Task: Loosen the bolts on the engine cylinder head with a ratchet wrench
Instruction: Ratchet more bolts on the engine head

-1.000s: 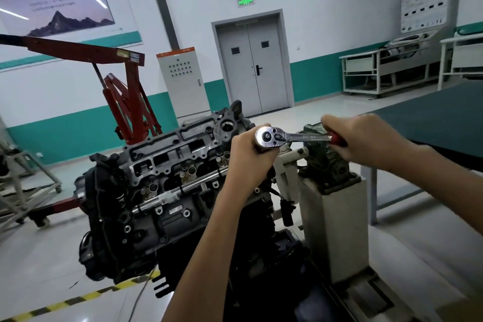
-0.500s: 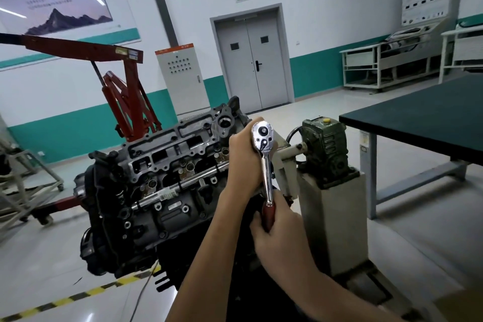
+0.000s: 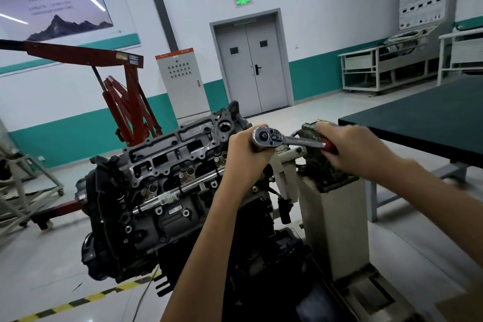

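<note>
Mid-loosening: left grip [image 3: 248, 155] curls round the head of the ratchet wrench [image 3: 287, 140] at the cylinder head [image 3: 177, 157] (bolt hidden); right grip [image 3: 351, 146] clamps the red handle, poised for a steady sweep.

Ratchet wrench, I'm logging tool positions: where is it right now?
Head view, centre-right: ratchet wrench at the cylinder head's right end, left hand holding its head, right hand gripping its handle.
</note>
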